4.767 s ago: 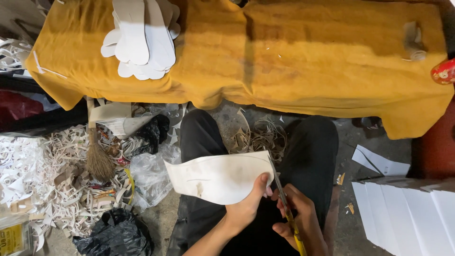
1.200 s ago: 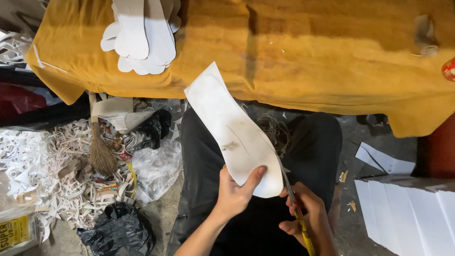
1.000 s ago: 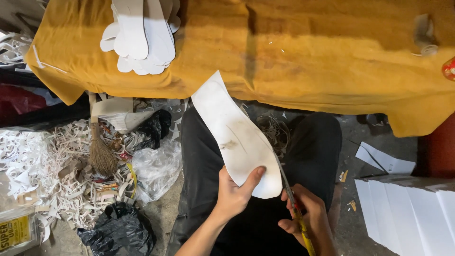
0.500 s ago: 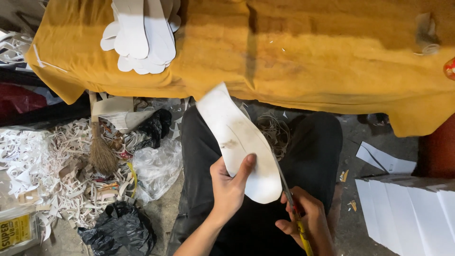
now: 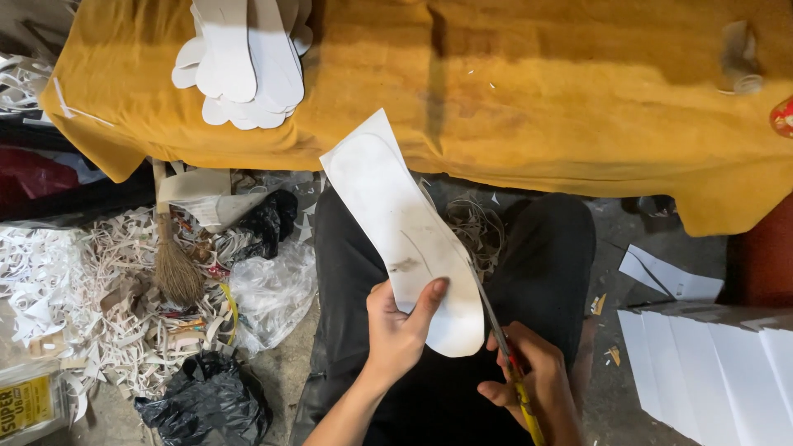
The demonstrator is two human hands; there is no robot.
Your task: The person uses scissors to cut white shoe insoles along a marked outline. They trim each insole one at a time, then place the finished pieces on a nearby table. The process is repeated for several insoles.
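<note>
1. Two bare hands work above the person's lap: the left hand and the right hand.
2. One white sole-shaped cutout is in hand; it rises slantwise from the left hand toward the front edge of the yellow-covered table.
3. One pair of scissors with yellow-and-red handles sits in the right hand, its blades lying along the cutout's right edge.
4. Left hand: fingers pressed together behind the cutout's lower end, thumb laid across its face, pinching it; wrist comes up from below.
5. Right hand: fingers curled closed around the scissor handles, just right of the cutout's rounded lower end.
6. One stack of finished white cutouts lies at the table's far left corner; their exact count cannot be told.
7. One small broom lies among white paper trimmings on the floor, left of the knees.
8. One row of white sheets stands at the right.
</note>
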